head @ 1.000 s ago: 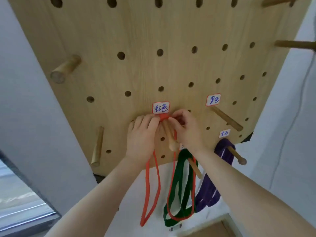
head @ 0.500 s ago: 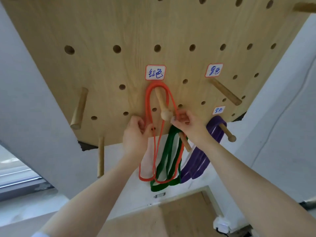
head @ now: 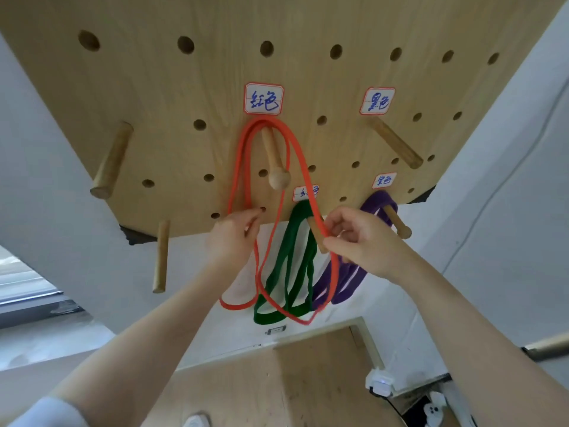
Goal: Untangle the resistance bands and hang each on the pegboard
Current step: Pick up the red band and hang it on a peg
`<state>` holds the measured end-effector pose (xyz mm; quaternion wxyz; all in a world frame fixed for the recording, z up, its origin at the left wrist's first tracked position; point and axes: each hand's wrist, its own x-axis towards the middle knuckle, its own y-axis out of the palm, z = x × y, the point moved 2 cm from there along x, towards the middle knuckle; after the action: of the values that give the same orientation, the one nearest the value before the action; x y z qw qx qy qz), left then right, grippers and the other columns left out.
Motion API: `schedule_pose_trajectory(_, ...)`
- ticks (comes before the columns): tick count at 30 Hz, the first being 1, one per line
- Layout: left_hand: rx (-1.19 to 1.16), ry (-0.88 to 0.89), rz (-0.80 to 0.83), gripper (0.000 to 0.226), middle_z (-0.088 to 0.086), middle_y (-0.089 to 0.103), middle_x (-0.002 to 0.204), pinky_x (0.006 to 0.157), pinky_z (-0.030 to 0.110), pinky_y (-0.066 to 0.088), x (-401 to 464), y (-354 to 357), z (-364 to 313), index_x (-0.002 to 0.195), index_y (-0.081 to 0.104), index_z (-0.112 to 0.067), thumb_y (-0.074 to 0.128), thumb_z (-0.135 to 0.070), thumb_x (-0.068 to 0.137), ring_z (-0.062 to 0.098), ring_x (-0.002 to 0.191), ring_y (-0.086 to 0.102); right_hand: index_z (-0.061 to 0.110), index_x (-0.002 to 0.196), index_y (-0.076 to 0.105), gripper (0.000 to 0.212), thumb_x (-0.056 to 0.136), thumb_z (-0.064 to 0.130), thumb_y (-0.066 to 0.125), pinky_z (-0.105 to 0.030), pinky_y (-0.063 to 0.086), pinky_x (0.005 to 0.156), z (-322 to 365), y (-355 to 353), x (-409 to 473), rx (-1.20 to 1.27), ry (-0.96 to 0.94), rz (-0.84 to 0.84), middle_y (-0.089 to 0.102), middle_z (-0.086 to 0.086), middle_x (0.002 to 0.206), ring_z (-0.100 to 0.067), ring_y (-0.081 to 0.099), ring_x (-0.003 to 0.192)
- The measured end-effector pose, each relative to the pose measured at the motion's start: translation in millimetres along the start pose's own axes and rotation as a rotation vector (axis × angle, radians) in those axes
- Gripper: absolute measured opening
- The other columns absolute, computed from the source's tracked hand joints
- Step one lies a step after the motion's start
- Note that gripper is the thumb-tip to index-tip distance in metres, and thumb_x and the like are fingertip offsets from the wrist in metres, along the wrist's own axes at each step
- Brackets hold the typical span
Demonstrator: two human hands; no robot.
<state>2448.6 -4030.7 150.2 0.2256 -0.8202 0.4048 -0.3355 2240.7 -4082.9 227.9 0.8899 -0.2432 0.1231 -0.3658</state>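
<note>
Right hand [head: 360, 238] pinching red band [head: 243, 161], raised

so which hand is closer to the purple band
Right. The right hand sits just in front of the purple band, overlapping it in view. The left hand is farther off, beyond the green band.

Two bare forearms enter from lower frame, uncovered from elbow region to wrist. Left arm: edge of pale light-grey/white short sleeve [head: 46, 409] visible at bottom-left corner, soft fabric, no print legible. Right arm: no sleeve within frame. Left hand [head: 234, 234] and right hand [head: 361, 238] bare: no gloves, rings, watch or wristband seen. Fingernails short, unpainted as far as visible.
</note>
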Motion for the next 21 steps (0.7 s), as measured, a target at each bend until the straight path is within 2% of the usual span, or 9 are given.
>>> schedule_pose_trajectory(2, 0.012, -0.016, 0.007, 0.027, 0.003, 0.07, 0.105, 0.075, 0.03, 0.05, 0, -3, 3, 0.118, 0.065, -0.015, 0.053, -0.016, 0.094, 0.022, 0.088, 0.066, 0.019, 0.092, 0.057, 0.009, 0.089, 0.011, 0.058, -0.024, 0.051, 0.06, 5, 16, 10, 0.003, 0.031, 0.051, 0.062, 0.001, 0.083, -0.013, 0.064, 0.065)
schedule_pose_trajectory(4, 0.008, 0.006, 0.024, 0.029, 0.004, 0.069, 0.108, 0.077, 0.028, 0.049, -1, -5, 5, 0.12, 0.063, -0.014, 0.053, -0.015, 0.093, 0.022, 0.092, 0.065, 0.013, 0.096, 0.056, 0.006, 0.091, 0.011, 0.054, -0.032, 0.056, 0.066, 0, 34, 31, -0.102, 0.061, -0.043, 0.063, -0.005, 0.087, -0.019, 0.066, 0.071)
schedule_pose_trajectory(6, 0.033, 0.057, 0.046, 0.031, 0.005, 0.069, 0.11, 0.076, 0.03, 0.051, -1, -6, 8, 0.123, 0.06, -0.013, 0.053, -0.015, 0.093, 0.022, 0.091, 0.065, 0.007, 0.095, 0.054, 0.008, 0.091, 0.01, 0.048, -0.042, 0.055, 0.073, -3, 46, 55, -0.229, 0.109, -0.172, 0.063, -0.011, 0.087, -0.029, 0.066, 0.078)
schedule_pose_trajectory(8, 0.14, 0.078, 0.089, 0.033, 0.008, 0.07, 0.099, 0.066, 0.034, 0.051, -1, -7, 11, 0.127, 0.056, -0.016, 0.05, -0.019, 0.095, 0.024, 0.076, 0.063, 0.005, 0.083, 0.052, 0.012, 0.089, 0.005, 0.043, -0.04, 0.053, 0.07, 1, 50, 73, -0.26, 0.14, -0.26, 0.06, -0.012, 0.079, -0.03, 0.063, 0.077)
schedule_pose_trajectory(11, 0.375, 0.109, 0.173, 0.036, 0.008, 0.063, 0.079, 0.054, 0.031, 0.043, -1, -8, 14, 0.133, 0.048, -0.022, 0.041, -0.025, 0.098, 0.028, 0.066, 0.059, 0.011, 0.062, 0.039, 0.031, 0.09, 0.0, 0.04, -0.033, 0.039, 0.054, 7, 50, 94, -0.352, 0.17, -0.351, 0.045, -0.003, 0.063, -0.017, 0.046, 0.056)
schedule_pose_trajectory(13, 0.51, 0.125, 0.226, 0.036, 0.004, 0.053, 0.075, 0.054, 0.031, 0.039, 0, -10, 14, 0.135, 0.043, -0.022, 0.036, -0.026, 0.099, 0.026, 0.064, 0.053, 0.013, 0.062, 0.035, 0.033, 0.092, 0.002, 0.041, -0.031, 0.034, 0.059, 4, 54, 97, -0.436, 0.168, -0.404, 0.038, 0.002, 0.063, -0.011, 0.037, 0.056)
schedule_pose_trajectory(15, 0.607, 0.137, 0.26, 0.032, 0.001, 0.045, 0.073, 0.054, 0.031, 0.037, 2, -12, 16, 0.131, 0.042, -0.018, 0.035, -0.023, 0.1, 0.025, 0.065, 0.051, 0.015, 0.063, 0.034, 0.033, 0.093, 0.006, 0.042, -0.029, 0.032, 0.06, -4, 59, 97, -0.425, 0.149, -0.44, 0.037, 0.003, 0.063, -0.011, 0.038, 0.057)
schedule_pose_trajectory(18, 0.696, 0.147, 0.281, 0.022, -0.003, 0.036, 0.065, 0.052, 0.031, 0.036, 3, -15, 19, 0.119, 0.043, -0.013, 0.036, -0.016, 0.099, 0.024, 0.062, 0.051, 0.012, 0.067, 0.039, 0.026, 0.092, 0.005, 0.042, -0.031, 0.035, 0.056, -14, 64, 98, -0.407, 0.149, -0.476, 0.044, -0.001, 0.064, -0.018, 0.047, 0.06)
schedule_pose_trajectory(21, 0.724, 0.115, 0.284, 0.019, -0.002, 0.036, 0.07, 0.053, 0.031, 0.036, 3, -18, 16, 0.115, 0.041, -0.011, 0.037, -0.011, 0.097, 0.024, 0.065, 0.051, 0.009, 0.078, 0.046, 0.016, 0.092, 0.005, 0.04, -0.035, 0.042, 0.058, -15, 68, 100, -0.427, 0.154, -0.486, 0.054, -0.008, 0.074, -0.026, 0.054, 0.069)
